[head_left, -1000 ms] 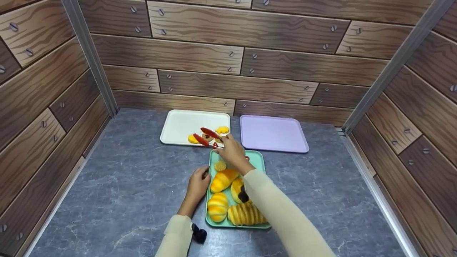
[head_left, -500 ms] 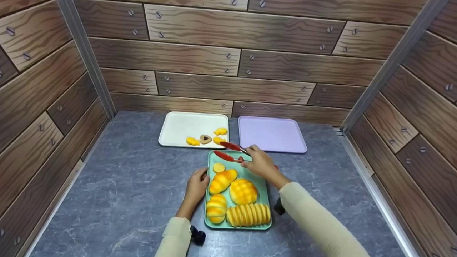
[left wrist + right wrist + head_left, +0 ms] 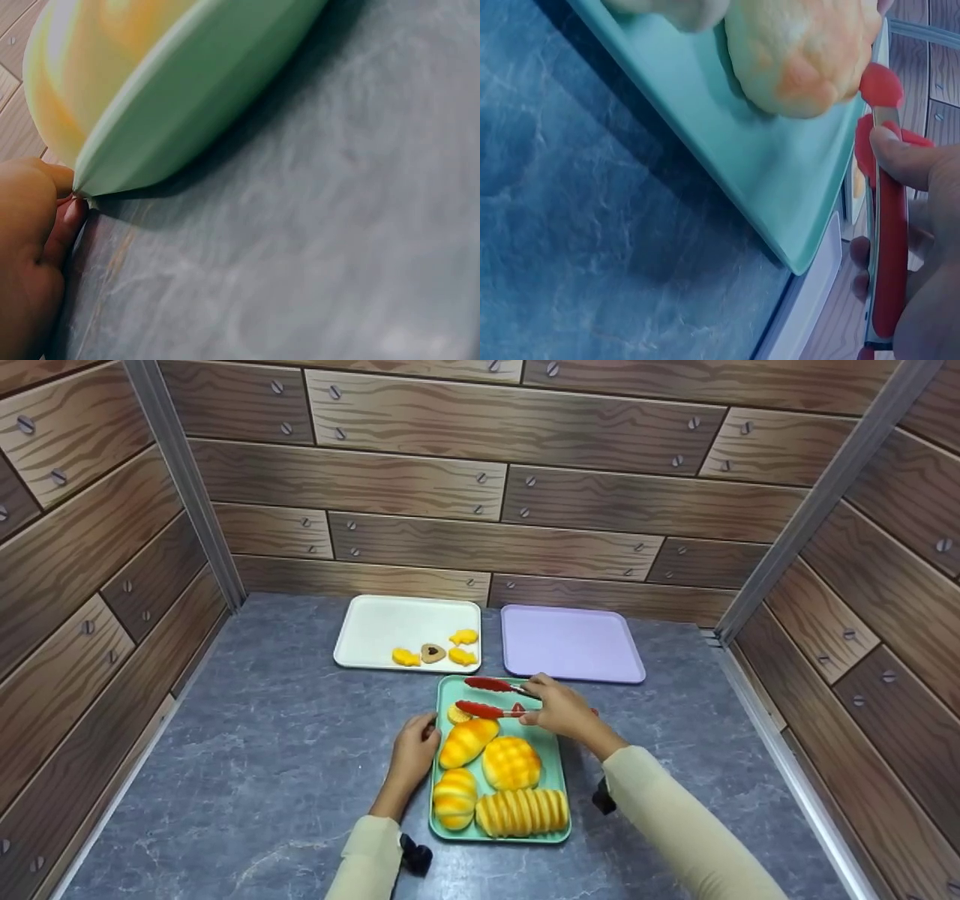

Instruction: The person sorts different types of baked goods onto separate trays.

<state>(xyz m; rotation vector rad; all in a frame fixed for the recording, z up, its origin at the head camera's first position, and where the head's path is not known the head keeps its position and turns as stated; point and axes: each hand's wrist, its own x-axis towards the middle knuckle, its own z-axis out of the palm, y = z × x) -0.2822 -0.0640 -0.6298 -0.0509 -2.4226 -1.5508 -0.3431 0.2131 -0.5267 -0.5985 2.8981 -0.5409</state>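
In the head view my right hand [image 3: 564, 709] grips red-tipped tongs [image 3: 480, 710] over the far end of the green tray [image 3: 552, 750]. Their tips stand apart with nothing between them. The lower tip overlaps a round yellow biscuit [image 3: 455, 714], partly hiding it. My left hand [image 3: 415, 746] holds the tray's left rim; in the left wrist view its fingertips [image 3: 71, 214] pinch that rim. A croissant [image 3: 469, 742], a round scored bun [image 3: 511, 763], a striped roll [image 3: 455, 799] and a long ridged loaf [image 3: 523, 812] lie on the tray.
Behind stands a white tray [image 3: 390, 622], with several small pieces: yellow fish-shaped biscuits [image 3: 463, 637] and a heart-centred cookie [image 3: 433, 652]. A lilac tray [image 3: 574, 641] is right of it. Plank-patterned walls [image 3: 420, 487] border the grey marbled table [image 3: 300, 750].
My right hand has drawn the tongs back from the white tray, rightward and nearer, to over the green tray. The left hand keeps its hold on the rim.
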